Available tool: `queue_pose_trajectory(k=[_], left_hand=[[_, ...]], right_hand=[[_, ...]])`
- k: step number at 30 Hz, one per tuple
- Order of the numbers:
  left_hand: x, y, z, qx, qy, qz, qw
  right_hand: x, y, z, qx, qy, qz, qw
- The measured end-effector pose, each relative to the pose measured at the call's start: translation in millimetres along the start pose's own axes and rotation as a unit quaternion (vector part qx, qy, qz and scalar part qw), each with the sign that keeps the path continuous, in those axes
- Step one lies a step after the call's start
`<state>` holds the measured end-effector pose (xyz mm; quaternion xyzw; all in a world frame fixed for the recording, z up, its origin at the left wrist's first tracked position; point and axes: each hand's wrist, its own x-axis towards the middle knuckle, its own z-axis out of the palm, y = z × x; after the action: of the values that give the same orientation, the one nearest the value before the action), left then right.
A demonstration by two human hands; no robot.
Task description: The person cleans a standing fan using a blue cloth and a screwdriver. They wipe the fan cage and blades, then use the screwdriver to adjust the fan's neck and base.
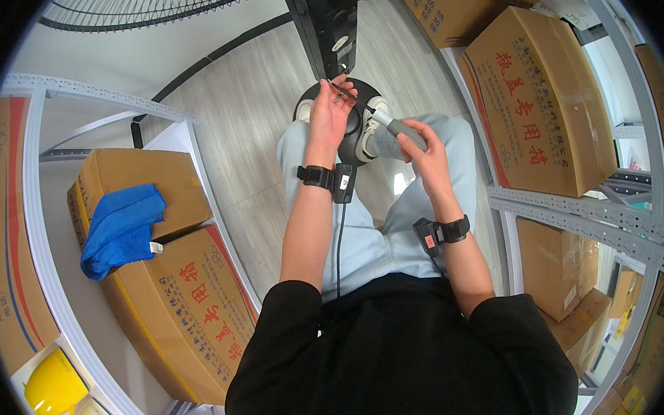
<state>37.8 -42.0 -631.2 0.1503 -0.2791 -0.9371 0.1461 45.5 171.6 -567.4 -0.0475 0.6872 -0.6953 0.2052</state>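
My right hand (426,151) is closed around the grey handle of a screwdriver (398,128) with a pale collar. Its dark shaft slants up and left to the lower end of a black fan housing (324,28). At that end is my left hand (329,113), palm turned up, thumb and fingertips around the screwdriver's tip and the housing's bottom edge. Whether these fingers grip the shaft or a small part is too small to tell. Beneath both hands, a round black base (356,149) rests on the floor between my shoes.
A wire fan guard (154,10) spans the upper left. Metal shelving (36,168) with cardboard boxes (195,307) and a blue cloth (122,226) stands at left. More boxes (531,104) fill a rack at right. A cable (340,247) trails from my left wrist device.
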Motion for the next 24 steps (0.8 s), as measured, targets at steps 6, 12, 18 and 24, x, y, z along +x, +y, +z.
queue_pose_trajectory(k=[6, 12, 18, 24], left_hand=[[1.0, -1.7, -5.1, -0.002, 0.015, 0.000, 1.000], [2.1, -1.7, -8.9, -0.024, 0.042, -0.008, 0.999], [5.6, -3.0, -18.5, -0.058, 0.105, 0.001, 0.993], [6.1, -2.6, -23.7, -0.010, 0.165, -0.021, 0.986]], right_hand=[[0.4, 6.1, -2.4, 0.005, -0.001, 0.019, 1.000], [0.7, 7.9, -1.7, 0.000, 0.000, 0.025, 1.000], [1.3, 11.3, -6.0, 0.016, 0.018, 0.032, 0.999], [9.1, 20.9, -7.6, 0.024, 0.046, 0.047, 0.998]])
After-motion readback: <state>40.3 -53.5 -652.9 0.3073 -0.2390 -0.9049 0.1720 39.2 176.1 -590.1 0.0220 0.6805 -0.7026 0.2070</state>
